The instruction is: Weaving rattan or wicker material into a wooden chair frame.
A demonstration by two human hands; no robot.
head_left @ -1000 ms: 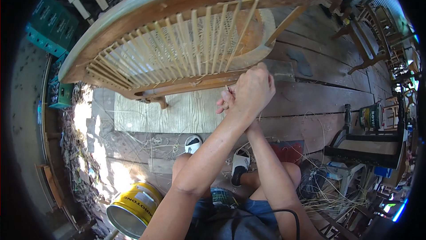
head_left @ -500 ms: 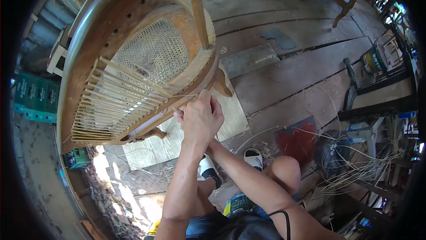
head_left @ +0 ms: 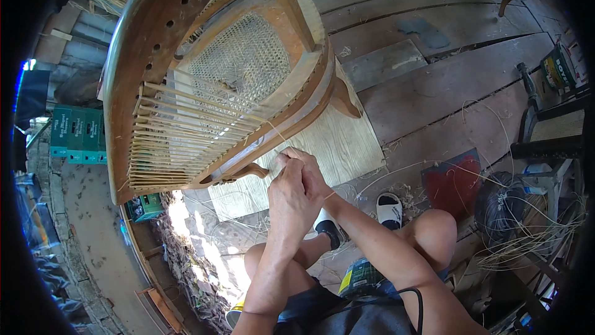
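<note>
Feet: white slip-on slippers with dark cloth socks
Legs: dark blue cloth shorts
Body: dark cloth top
Right elbow: thin black curved cord beside it

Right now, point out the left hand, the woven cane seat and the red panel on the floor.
Left hand [head_left: 287, 197]: head view, back of the hand.
Woven cane seat [head_left: 255, 50]: head view, on the mesh.
Red panel [head_left: 447, 194]: head view, its flat face.

Left of the hands, stretched cane strands and the wooden frame bar the way; ahead, the curved rail and leg block. Rightward, over the floor planks, a hand could pass above the right knee.
</note>
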